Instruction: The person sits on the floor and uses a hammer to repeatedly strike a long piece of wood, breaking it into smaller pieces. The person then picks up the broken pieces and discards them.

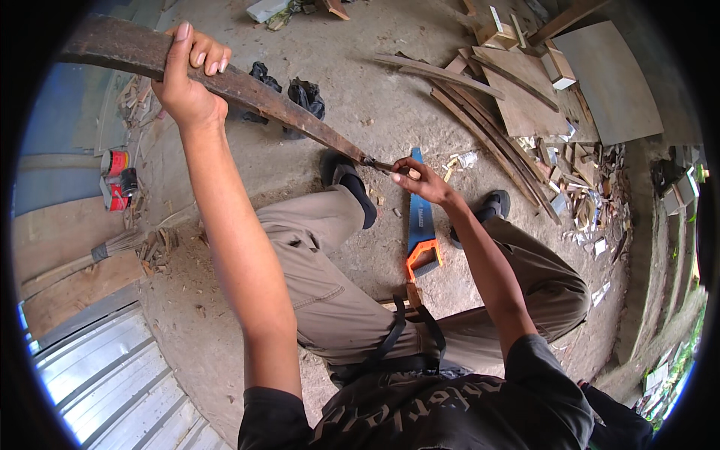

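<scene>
A long, dark, weathered wooden plank (274, 105) slants from the upper left down to the middle of the view. My left hand (193, 79) is closed around it near its upper left end, thumb on top. At the plank's lower, split-looking end, my right hand (420, 180) is closed in a pinch. Its fingers hold a short, thin brown piece (382, 166) that meets this end; I cannot tell whether it is part of the plank. Below the right hand, a handsaw (421, 221) with a blue blade and orange handle lies on the floor between my feet.
Several wooden strips (487, 139) and flat boards (517, 94) lie at the right, beside scattered wood scraps (589, 191). Black plastic bags (306, 97) sit beyond my left foot. Red cans (116, 180) and a brush (116, 246) are at the left, above corrugated metal sheeting (112, 375).
</scene>
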Motion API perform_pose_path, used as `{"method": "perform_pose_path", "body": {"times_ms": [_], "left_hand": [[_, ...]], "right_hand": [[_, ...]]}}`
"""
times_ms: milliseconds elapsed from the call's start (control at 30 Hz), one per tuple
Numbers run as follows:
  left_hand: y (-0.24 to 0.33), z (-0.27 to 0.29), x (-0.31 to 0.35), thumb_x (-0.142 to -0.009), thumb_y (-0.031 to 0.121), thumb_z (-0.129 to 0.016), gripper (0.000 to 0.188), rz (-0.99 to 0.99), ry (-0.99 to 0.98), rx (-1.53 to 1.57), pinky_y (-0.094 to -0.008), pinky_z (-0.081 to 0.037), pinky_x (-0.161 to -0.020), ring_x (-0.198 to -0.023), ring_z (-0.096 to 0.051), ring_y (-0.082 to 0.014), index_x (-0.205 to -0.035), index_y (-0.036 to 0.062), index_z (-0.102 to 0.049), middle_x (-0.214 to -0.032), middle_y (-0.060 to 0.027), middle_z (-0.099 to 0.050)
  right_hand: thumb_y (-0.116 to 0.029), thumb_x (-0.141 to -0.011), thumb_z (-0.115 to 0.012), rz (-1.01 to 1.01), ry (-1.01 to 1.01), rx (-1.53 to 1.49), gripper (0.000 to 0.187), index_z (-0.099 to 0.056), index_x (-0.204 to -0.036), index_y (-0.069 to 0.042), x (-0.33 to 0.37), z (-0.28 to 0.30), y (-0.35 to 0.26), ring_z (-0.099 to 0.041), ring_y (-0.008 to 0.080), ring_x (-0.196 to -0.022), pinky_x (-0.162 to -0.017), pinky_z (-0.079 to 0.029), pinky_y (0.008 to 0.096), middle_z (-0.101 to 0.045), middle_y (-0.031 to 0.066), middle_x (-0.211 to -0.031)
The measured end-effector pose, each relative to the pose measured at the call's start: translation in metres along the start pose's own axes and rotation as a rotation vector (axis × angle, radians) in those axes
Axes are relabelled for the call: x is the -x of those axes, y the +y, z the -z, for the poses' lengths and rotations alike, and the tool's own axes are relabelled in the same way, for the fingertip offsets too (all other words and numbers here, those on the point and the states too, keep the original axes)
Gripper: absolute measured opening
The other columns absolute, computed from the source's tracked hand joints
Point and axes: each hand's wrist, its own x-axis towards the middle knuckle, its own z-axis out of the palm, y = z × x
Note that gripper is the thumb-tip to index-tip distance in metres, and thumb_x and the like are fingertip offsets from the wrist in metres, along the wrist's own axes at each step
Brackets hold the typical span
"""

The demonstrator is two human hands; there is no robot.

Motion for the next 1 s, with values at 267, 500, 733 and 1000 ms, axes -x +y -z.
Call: {"method": "perform_pose_path", "body": {"times_ms": [267,500,733,1000], "left_hand": [[-0.001,0.002,-0.001,-0.095,0.019,-0.057,0.024,0.024,0.029,0.035,-0.0302,-0.034,-0.057,-0.054,-0.037,-0.0116,-0.076,0.0101,-0.045,-0.063,0.0008,-0.037],[-0.002,0.001,-0.003,-0.096,0.02,-0.055,0.025,0.021,0.036,0.012,-0.0291,-0.032,-0.058,-0.055,-0.035,-0.0105,-0.076,0.0114,-0.043,-0.065,0.0016,-0.037],[-0.001,-0.001,-0.004,-0.096,0.02,-0.055,0.024,0.031,0.036,0.006,-0.0289,-0.032,-0.058,-0.055,-0.035,-0.0101,-0.076,0.0119,-0.043,-0.064,0.0019,-0.037],[-0.001,-0.004,-0.002,-0.096,0.021,-0.054,0.023,0.029,0.015,0.006,-0.0289,-0.033,-0.058,-0.055,-0.036,-0.0102,-0.077,0.0116,-0.044,-0.064,0.0019,-0.037]], "right_hand": [[-0.02,-0.099,-0.063,0.145,0.329,-0.177,0.018,-0.064,-0.105,-0.003,-0.002,-0.021,0.033,-0.044,0.0035,-0.067,-0.058,-0.036,0.0216,-0.052,-0.0053,-0.074],[-0.009,-0.095,-0.062,0.114,0.361,-0.332,0.014,-0.069,-0.105,-0.001,0.005,-0.021,0.053,-0.049,0.0033,-0.07,-0.061,-0.04,0.0208,-0.056,-0.0064,-0.078],[-0.011,-0.092,-0.064,0.101,0.459,-0.147,0.02,-0.071,-0.106,0.001,0.008,-0.02,0.055,-0.051,0.0049,-0.069,-0.059,-0.042,0.0244,-0.058,-0.0053,-0.075],[-0.015,-0.092,-0.066,0.357,0.579,0.316,0.017,-0.072,-0.095,0.001,-0.001,-0.019,0.031,-0.059,0.0109,-0.078,-0.07,-0.048,0.0281,-0.07,0.0061,-0.092]]}}
